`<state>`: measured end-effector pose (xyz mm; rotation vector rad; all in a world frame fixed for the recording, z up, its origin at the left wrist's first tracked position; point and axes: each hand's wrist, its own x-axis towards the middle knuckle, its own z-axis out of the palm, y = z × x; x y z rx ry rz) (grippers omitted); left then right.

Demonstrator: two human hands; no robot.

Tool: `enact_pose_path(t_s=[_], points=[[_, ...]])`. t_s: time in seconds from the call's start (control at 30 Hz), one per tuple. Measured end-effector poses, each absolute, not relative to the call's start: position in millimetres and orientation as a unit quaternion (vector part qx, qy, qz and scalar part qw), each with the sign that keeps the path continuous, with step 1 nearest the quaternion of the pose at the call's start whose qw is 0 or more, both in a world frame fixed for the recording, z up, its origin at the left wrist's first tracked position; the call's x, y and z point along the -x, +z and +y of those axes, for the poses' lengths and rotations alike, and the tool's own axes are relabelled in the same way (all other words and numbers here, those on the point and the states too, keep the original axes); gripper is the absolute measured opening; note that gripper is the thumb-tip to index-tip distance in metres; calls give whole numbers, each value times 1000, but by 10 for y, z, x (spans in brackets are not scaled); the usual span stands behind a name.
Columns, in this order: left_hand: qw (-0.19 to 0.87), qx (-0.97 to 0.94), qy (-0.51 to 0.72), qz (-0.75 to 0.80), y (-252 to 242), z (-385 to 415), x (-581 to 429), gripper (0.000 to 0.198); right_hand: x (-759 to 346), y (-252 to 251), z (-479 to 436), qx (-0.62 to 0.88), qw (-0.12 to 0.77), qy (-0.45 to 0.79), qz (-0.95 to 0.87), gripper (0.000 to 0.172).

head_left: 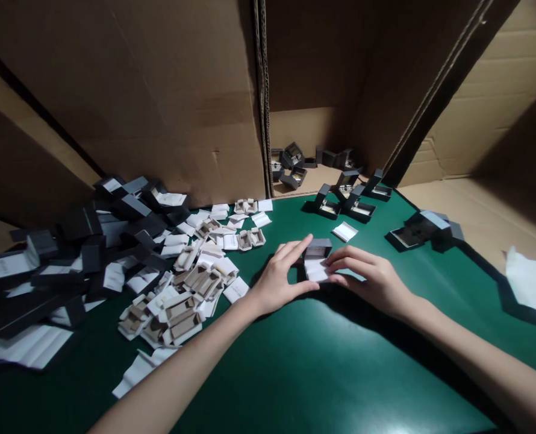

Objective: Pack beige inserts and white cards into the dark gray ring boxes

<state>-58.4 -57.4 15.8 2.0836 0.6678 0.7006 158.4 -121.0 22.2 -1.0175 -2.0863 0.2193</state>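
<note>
A small dark grey hinged box (317,258) with a white insert stands open on the green table (304,361), near its middle. My left hand (280,278) grips the box's left side between thumb and fingers. My right hand (371,278) holds its right side, fingertips pressed on the white insert. Both hands touch the box at once.
A heap of dark box parts (82,241) and white and tan inserts (191,289) lies at the left. Several open boxes (347,202) stand behind, more inside a cardboard carton (295,166). A white card (344,231) and another box (424,229) lie right. Cardboard walls surround.
</note>
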Motion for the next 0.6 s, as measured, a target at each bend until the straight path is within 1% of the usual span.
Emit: enact_pose_path(t_s=[0.1, 0.17, 0.27, 0.37, 0.4, 0.47, 0.6], points=[[511, -759, 308, 262, 93, -539, 572, 73, -1611, 186, -1186, 380, 378, 85, -840, 17], [543, -735, 312, 258, 67, -524, 558, 69, -1628, 154, -1172, 374, 368, 52, -849, 18], [546, -738, 300, 260, 78, -527, 542, 58, -1632, 126, -1156, 387, 345, -58, -853, 15], [523, -752, 300, 265, 130, -554, 543, 43, -1603, 141, -1137, 425, 357, -152, -818, 17], [508, -761, 300, 269, 149, -567, 546, 37, -1591, 148, -1128, 438, 364, -156, -807, 21], [467, -789, 290, 275, 181, -595, 551, 26, -1569, 152, -1111, 450, 367, -124, -805, 25], [393, -836, 253, 287, 204, -639, 541, 22, -1543, 113, -1095, 436, 355, -8, -827, 19]])
